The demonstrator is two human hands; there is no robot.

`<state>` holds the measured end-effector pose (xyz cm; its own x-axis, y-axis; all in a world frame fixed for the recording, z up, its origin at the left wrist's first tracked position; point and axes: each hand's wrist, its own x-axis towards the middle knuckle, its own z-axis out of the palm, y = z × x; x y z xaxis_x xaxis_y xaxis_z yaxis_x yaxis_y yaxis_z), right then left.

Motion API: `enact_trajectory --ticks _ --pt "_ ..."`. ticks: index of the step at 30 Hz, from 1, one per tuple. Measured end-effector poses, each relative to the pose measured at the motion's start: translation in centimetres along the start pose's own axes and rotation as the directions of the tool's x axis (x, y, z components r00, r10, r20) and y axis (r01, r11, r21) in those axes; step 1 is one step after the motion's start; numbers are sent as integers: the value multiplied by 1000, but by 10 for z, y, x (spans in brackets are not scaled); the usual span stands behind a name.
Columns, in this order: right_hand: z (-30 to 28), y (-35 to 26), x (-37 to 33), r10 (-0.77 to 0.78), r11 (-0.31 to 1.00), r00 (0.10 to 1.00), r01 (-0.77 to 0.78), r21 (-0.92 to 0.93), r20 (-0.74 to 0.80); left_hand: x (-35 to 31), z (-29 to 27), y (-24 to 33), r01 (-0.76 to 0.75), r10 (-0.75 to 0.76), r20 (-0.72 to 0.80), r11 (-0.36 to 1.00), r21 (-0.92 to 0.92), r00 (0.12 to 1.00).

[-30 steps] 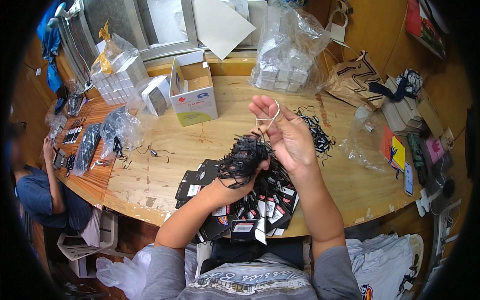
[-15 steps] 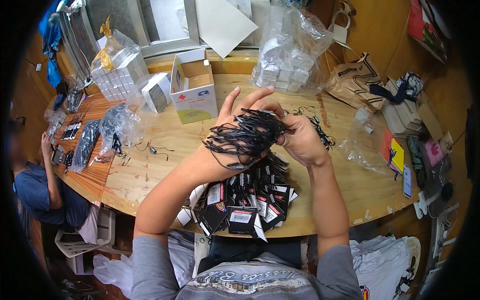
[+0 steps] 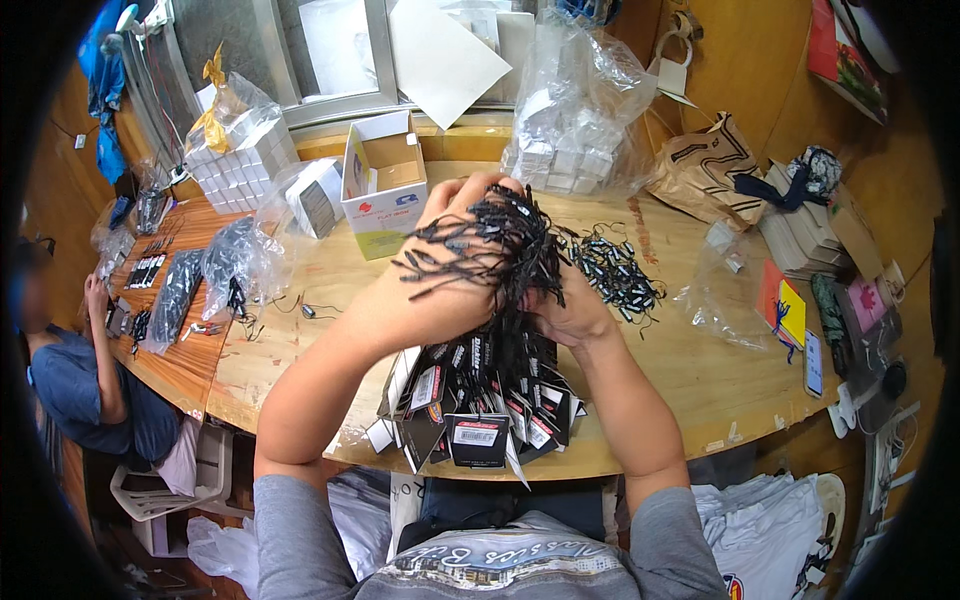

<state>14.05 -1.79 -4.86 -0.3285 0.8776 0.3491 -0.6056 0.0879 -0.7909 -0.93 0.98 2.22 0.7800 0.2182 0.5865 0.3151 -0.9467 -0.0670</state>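
Observation:
A thick bundle of black hang-tag strings (image 3: 515, 240) is gathered between my two hands above the table. My left hand (image 3: 450, 225) is closed around it from the left, with loose string ends fanning over the back of the hand and wrist. Lower on the right, my right hand (image 3: 572, 312) is closed on the same bundle, its fingertips partly hidden by strings. Under my hands, a fanned cluster of black hang tags (image 3: 477, 440) with white barcode stickers lies at the table's near edge. Beyond my right hand is a heap of loose black tag strings (image 3: 612, 275).
An open white-and-green carton (image 3: 385, 205) stands behind my left hand. Bagged white boxes (image 3: 575, 150) and a brown paper bag (image 3: 710, 175) sit at the back. A phone (image 3: 813, 362) lies at right. Another person (image 3: 90, 380) sits at far left beside plastic-bagged goods (image 3: 180, 290).
My left fingers, earlier raised and spread, have curled around the bundle. My right hand has moved left and slightly down. More of the string heap at right now shows.

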Motion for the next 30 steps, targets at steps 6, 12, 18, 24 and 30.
enact_trajectory --ticks 6,12,18,24,30 --pt "23 6 9 -92 991 986 104 87 -139 13 -17 -22 -198 190 250 980 8 949" --pt "19 4 19 -18 1000 1000 18 9 -22 44 -13 -39 382 -219 521 896 -228 825" --pt "10 -2 32 105 992 973 -117 -43 -205 8 31 -94 667 -466 675 -215 -714 572" --pt "0 -19 33 197 856 966 -251 -451 -165 -24 32 -112 601 -719 -143 659 -453 680" --pt "13 -25 35 245 779 969 -219 -588 -37 0 -7 -40 -106 145 72 913 -393 987"
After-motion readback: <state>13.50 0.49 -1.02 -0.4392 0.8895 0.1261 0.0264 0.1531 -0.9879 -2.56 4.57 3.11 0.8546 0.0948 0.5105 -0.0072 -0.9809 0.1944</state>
